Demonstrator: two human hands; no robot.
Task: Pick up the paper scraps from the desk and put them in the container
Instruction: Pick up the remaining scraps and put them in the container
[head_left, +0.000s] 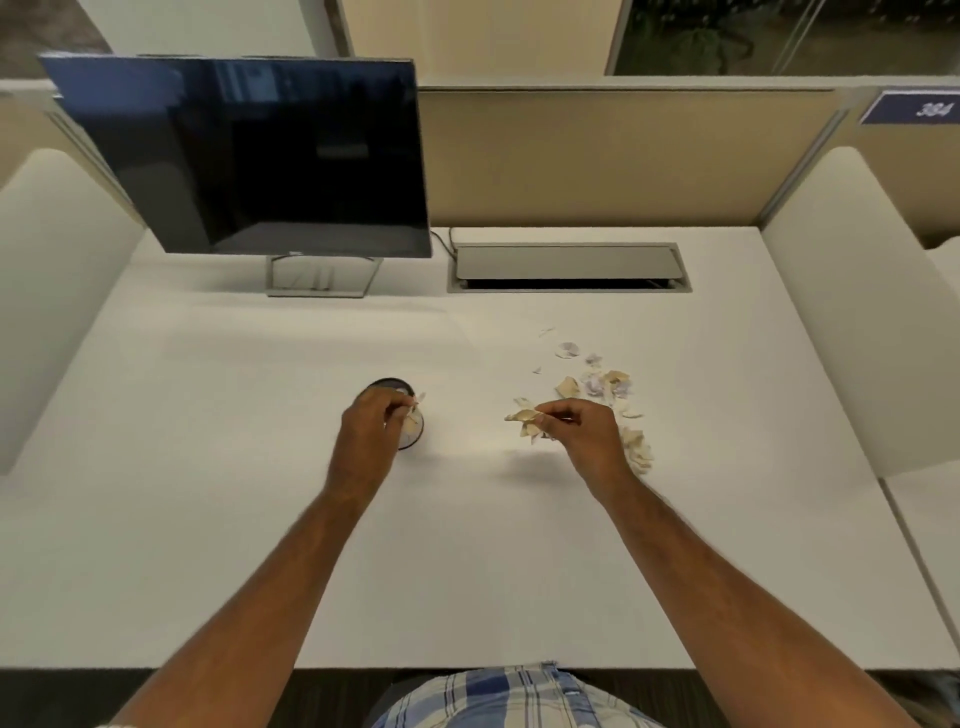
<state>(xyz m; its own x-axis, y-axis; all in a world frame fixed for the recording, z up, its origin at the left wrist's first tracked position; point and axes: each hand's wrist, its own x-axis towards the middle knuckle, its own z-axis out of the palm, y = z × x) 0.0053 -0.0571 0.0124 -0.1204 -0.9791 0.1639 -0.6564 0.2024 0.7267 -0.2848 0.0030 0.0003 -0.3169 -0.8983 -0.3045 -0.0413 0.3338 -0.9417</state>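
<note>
White desk (208, 519) in a partitioned cubicle; dark monitor (249, 156) at the far left corner, cable hatch (569, 267) along the far edge to its right. Container (410, 415), small, dark, round, stands near the middle of the desk, a little left, mostly hidden under the left hand (371, 421). That hand is poised over the rim with fingers curled, pinching a scrap or two just above the opening; looks like the drop-off step, held over the mouth so the bits fall inside. Some pale paper seems to lie in the container, though I cannot tell how much. Right hand (582, 426) is raised just off the surface, thumb and fingers pinched on a small bunch of crumpled scraps (527, 421), gathered probably to save trips. Loose pile (608, 387) lies right of centre, strung toward the far edge, with a larger crumple (636, 449) just beside the right wrist on the outer side. Container is well apart from the pile, so each load must cross the gap. Judgement: task partway, a fair heap left; light scraps may flutter off if released too high.
</note>
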